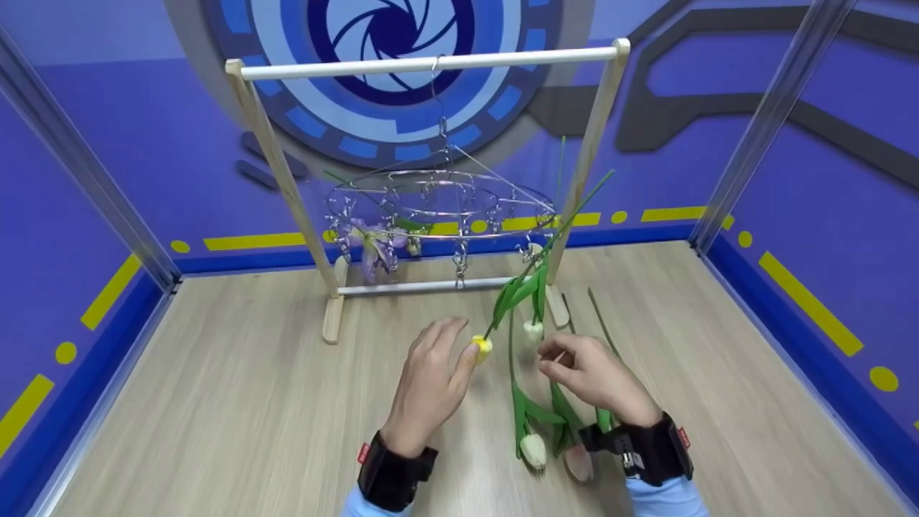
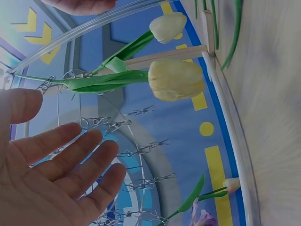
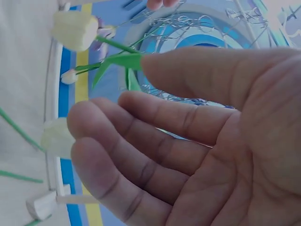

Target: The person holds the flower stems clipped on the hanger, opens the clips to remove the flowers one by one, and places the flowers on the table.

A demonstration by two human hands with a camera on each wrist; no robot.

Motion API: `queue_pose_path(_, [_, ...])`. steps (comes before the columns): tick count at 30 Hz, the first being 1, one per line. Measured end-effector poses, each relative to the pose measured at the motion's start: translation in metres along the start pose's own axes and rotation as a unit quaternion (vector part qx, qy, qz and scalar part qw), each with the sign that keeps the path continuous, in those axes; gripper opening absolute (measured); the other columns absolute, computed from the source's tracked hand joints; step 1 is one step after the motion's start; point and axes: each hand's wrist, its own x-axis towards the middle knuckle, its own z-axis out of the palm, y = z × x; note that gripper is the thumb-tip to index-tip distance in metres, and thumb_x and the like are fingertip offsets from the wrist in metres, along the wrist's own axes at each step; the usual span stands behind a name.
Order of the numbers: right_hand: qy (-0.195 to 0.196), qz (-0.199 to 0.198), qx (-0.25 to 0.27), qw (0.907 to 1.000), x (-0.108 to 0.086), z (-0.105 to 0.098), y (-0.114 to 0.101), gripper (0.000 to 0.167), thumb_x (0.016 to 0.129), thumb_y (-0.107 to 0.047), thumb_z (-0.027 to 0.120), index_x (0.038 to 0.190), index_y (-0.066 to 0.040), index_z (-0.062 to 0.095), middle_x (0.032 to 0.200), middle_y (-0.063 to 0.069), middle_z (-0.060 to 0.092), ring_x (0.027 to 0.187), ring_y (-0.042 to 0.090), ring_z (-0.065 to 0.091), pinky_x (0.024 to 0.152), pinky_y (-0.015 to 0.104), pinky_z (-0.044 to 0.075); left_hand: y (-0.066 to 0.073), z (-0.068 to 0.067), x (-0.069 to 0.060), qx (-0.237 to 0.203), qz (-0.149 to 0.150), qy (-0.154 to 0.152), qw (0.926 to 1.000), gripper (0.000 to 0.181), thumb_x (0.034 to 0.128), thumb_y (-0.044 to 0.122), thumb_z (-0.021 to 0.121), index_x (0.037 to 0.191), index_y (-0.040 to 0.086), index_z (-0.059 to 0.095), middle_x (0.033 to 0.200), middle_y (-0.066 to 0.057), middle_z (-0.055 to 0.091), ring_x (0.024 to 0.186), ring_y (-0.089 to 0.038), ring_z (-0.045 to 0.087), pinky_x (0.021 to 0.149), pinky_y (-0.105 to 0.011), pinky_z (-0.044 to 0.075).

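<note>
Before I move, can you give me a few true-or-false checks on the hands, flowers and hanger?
1. The hanger hangs from the top bar. True.
2. The yellow tulip hangs bloom up. False: its bloom points down.
3. The left hand grips a stem. False: its fingers are extended and hold nothing.
4. In the head view, the purple flower is toward the hanger's left side. True.
5. Every tulip is up on the hanger. False: a white tulip and a pink tulip, among others, lie on the table.
</note>
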Motion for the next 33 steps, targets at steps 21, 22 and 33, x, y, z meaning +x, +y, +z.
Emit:
queue_pose_path(21, [0.194, -0.083, 0.085, 0.9737, 0.012, 0.006, -0.004, 0.016, 0.099, 0.000, 0.065, 0.113, -0.004, 0.073, 0.095, 0.002, 0.074, 0.078, 0.014, 0.069, 0.068, 0.024, 0.055, 0.014, 0.023, 0.023, -0.060, -0.019, -0.002, 0.9980, 0.038, 0.1033, 0.018, 0.063, 0.135, -0.002, 0.062, 0.133, -0.017, 0.064, 0.126, -0.031, 0.061, 0.107, -0.045, 0.049])
queue_pose_path(22, [0.204, -0.091, 0.090, 0.9707, 0.012, 0.007, -0.004, 0.017, 0.099, 0.001, 0.064, 0.113, -0.003, 0.073, 0.095, 0.003, 0.074, 0.078, 0.015, 0.069, 0.069, 0.023, 0.055, 0.014, 0.025, 0.023, -0.064, -0.023, -0.002, 0.9977, 0.038, 0.1030, 0.017, 0.063, 0.136, -0.002, 0.061, 0.134, -0.018, 0.063, 0.126, -0.031, 0.060, 0.107, -0.045, 0.049])
queue_pose_path(33, [0.264, -0.108, 0.122, 0.9508, 0.023, 0.022, -0.007, 0.021, 0.098, 0.005, 0.063, 0.118, 0.002, 0.070, 0.106, 0.012, 0.072, 0.085, 0.020, 0.071, 0.073, 0.020, 0.055, 0.007, 0.039, 0.027, -0.119, -0.097, -0.060, 0.9864, 0.054, 0.1065, 0.022, 0.058, 0.153, 0.000, 0.044, 0.152, -0.021, 0.050, 0.140, -0.036, 0.050, 0.114, -0.053, 0.042])
